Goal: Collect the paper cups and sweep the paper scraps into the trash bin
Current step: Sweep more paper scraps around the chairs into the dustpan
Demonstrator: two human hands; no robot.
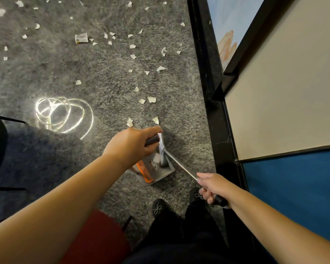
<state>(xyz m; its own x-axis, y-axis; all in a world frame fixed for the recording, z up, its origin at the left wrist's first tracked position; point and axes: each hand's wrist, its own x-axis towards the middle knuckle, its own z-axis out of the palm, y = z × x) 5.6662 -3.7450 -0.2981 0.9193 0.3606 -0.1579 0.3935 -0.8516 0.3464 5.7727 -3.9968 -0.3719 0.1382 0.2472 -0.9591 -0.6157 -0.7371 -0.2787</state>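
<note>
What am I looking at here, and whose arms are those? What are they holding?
This is one picture from a camera worn on a person's head, looking down, so the arms are that person's own. The left hand grips a dark handle above the dustpan, which sits on the grey carpet. The right hand grips a long metal pole that reaches down into the dustpan. White paper scraps lie scattered on the carpet, and a squashed paper cup lies farther away. A shiny looped cord lies on the left. At the bottom you see the person's shoes.
</note>
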